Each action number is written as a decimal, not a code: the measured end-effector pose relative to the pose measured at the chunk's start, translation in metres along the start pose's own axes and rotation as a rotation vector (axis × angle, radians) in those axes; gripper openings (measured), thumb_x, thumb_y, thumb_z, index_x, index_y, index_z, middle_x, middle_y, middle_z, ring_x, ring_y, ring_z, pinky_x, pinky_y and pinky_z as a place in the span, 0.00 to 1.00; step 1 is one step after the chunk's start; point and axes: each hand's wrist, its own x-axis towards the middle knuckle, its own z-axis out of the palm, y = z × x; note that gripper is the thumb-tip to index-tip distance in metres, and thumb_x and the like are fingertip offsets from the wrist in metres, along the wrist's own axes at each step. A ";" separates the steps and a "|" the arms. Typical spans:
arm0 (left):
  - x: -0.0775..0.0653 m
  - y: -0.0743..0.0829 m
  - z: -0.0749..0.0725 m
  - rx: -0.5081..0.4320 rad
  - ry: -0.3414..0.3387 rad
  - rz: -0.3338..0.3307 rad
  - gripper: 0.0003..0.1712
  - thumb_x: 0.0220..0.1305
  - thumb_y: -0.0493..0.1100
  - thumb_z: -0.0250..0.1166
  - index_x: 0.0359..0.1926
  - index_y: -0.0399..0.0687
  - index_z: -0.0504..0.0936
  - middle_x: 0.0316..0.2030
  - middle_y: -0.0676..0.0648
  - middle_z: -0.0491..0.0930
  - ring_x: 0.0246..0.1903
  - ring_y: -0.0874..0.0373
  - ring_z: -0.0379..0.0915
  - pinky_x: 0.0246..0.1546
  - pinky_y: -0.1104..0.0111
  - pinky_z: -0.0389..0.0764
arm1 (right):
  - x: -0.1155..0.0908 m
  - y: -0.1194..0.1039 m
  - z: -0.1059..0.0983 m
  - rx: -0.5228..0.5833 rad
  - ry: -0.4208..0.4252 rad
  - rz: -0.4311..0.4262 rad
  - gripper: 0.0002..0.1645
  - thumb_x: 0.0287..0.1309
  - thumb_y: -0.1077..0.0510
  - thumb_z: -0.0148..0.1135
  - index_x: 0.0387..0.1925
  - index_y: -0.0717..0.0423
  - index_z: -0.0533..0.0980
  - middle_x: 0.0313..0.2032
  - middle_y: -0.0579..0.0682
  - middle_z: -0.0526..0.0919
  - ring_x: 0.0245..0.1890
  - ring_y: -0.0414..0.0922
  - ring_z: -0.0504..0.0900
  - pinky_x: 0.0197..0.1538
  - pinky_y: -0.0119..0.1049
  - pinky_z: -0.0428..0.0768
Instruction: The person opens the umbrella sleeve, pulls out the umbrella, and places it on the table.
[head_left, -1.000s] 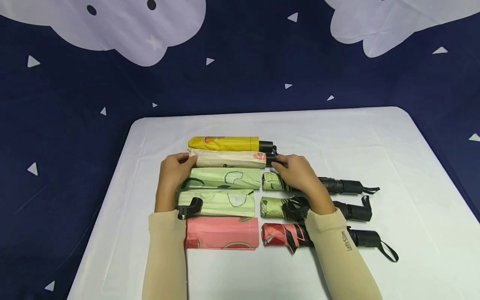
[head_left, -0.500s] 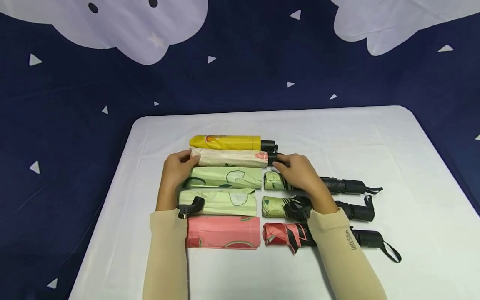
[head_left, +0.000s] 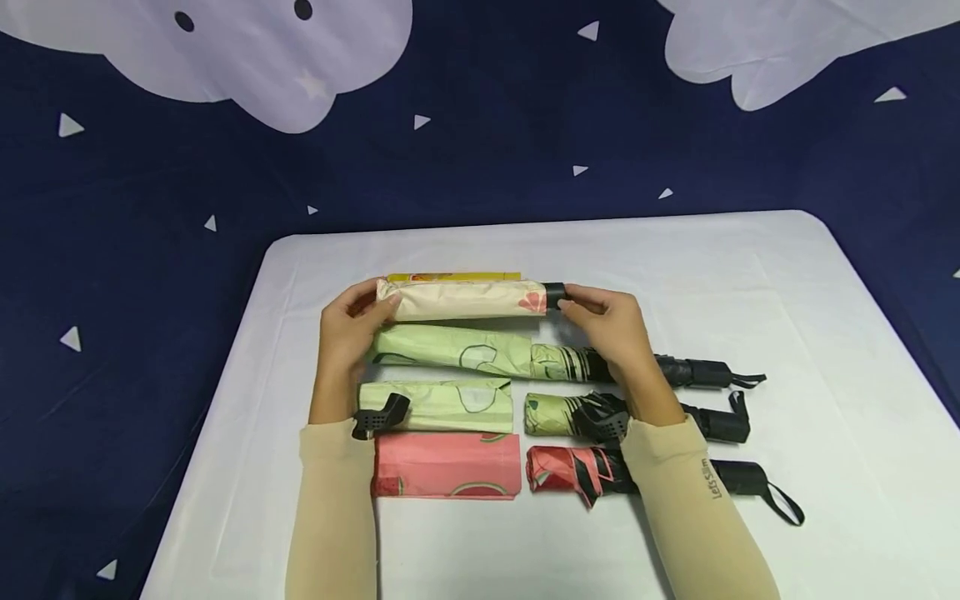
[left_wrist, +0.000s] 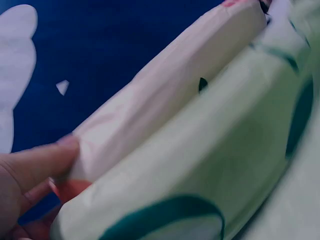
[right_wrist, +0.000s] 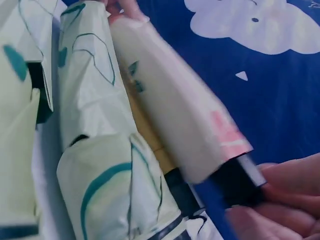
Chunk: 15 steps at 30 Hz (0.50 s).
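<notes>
In the head view, both hands hold a folded cream umbrella in its sleeve (head_left: 465,301), which has a pink flower print, raised above the table. My left hand (head_left: 351,329) pinches its left end between thumb and fingers. At the other end, my right hand (head_left: 611,327) pinches the short black handle (head_left: 554,296); the right wrist view shows this handle (right_wrist: 237,182) between thumb and fingers. Behind the cream umbrella, mostly covered, lies a yellow umbrella (head_left: 457,276). A light green sleeve (head_left: 450,346) lies just in front, its left end close by my left hand.
A rolled green umbrella (head_left: 558,363) meets that sleeve's right end. Nearer are another green sleeve (head_left: 435,406) with a rolled green umbrella (head_left: 551,414), and a red watermelon-print sleeve (head_left: 446,467) with a rolled red umbrella (head_left: 555,471). All lie on a white table (head_left: 225,500).
Both hands have lifted the cream umbrella, which now covers most of the yellow one. The upper green sleeve has shifted slightly away and right, against the rolled green umbrella.
</notes>
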 end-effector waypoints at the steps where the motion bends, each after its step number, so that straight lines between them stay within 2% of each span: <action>1: -0.001 0.002 0.001 -0.040 0.002 0.031 0.25 0.60 0.37 0.76 0.59 0.38 0.83 0.48 0.44 0.83 0.38 0.57 0.81 0.34 0.70 0.85 | 0.000 -0.001 0.000 0.050 0.036 -0.010 0.26 0.68 0.53 0.68 0.64 0.56 0.78 0.60 0.57 0.81 0.58 0.48 0.82 0.58 0.39 0.81; 4: -0.003 0.010 0.002 -0.118 -0.028 0.126 0.25 0.59 0.35 0.76 0.58 0.39 0.84 0.49 0.44 0.86 0.40 0.54 0.82 0.34 0.70 0.85 | 0.000 -0.005 -0.001 0.241 0.138 -0.068 0.25 0.63 0.57 0.73 0.60 0.58 0.81 0.57 0.56 0.84 0.55 0.44 0.84 0.56 0.33 0.82; 6: -0.005 0.014 0.004 -0.131 -0.053 0.185 0.24 0.59 0.35 0.77 0.57 0.40 0.85 0.50 0.43 0.87 0.44 0.54 0.83 0.35 0.71 0.85 | 0.000 -0.008 -0.002 0.377 0.189 -0.116 0.25 0.59 0.61 0.75 0.58 0.62 0.82 0.53 0.56 0.86 0.51 0.43 0.85 0.54 0.32 0.82; 9: -0.007 0.019 0.005 -0.139 -0.084 0.262 0.24 0.59 0.33 0.76 0.58 0.39 0.85 0.51 0.43 0.86 0.46 0.53 0.83 0.37 0.72 0.85 | 0.000 -0.011 -0.005 0.543 0.218 -0.191 0.24 0.56 0.67 0.75 0.55 0.67 0.82 0.48 0.56 0.88 0.48 0.44 0.87 0.54 0.33 0.83; 15: -0.010 0.024 0.005 -0.165 -0.118 0.349 0.23 0.60 0.30 0.74 0.57 0.36 0.84 0.54 0.40 0.84 0.48 0.49 0.81 0.35 0.72 0.84 | -0.001 -0.018 -0.008 0.661 0.242 -0.271 0.23 0.54 0.68 0.77 0.52 0.69 0.83 0.45 0.57 0.88 0.46 0.47 0.87 0.51 0.34 0.84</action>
